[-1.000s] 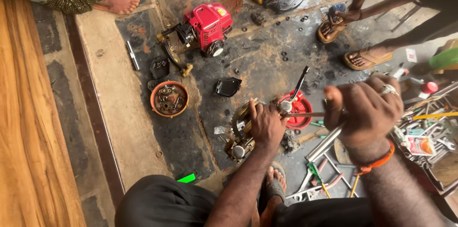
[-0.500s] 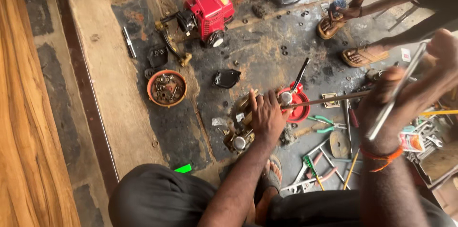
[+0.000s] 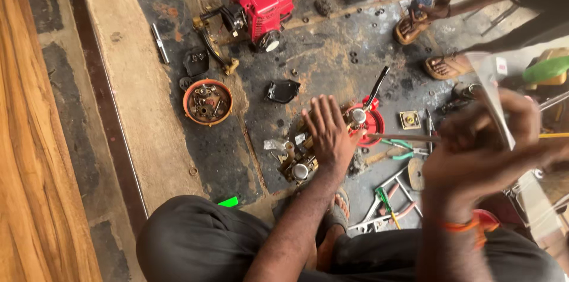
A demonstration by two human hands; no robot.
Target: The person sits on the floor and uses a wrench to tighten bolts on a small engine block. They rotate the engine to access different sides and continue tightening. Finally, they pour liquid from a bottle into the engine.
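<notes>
A view from above of a person sitting on a stained concrete floor (image 3: 332, 51) among small-engine parts. The left hand (image 3: 329, 134) lies palm down with its 5 fingers spread wide and flat, pressing on a dismantled engine block (image 3: 299, 163) of brass-coloured and grey metal that sits on the floor just in front of the person's sandalled foot (image 3: 338, 214). It grips nothing; it only rests on the part. Touching the block's far side is a red round engine housing (image 3: 367, 123) with a black lever standing up from it.

The right hand (image 3: 483, 151) is raised close to the camera and blurred. Its fingers are curled closed around a long thin metal rod (image 3: 403, 137), which runs level towards the red housing. A clear plastic piece (image 3: 492, 95) also rises from this hand, though how it is held cannot be told. An orange band (image 3: 459, 226) circles the wrist.

On the floor farther off stand a red engine unit (image 3: 261, 9) and, well to its left, an orange bowl (image 3: 207, 101) full of small metal parts. Green-handled pliers (image 3: 400, 148) lie near the rod, beside loose wrenches (image 3: 385, 196). At the top right, another person's sandalled feet (image 3: 441, 67) rest on the floor.
</notes>
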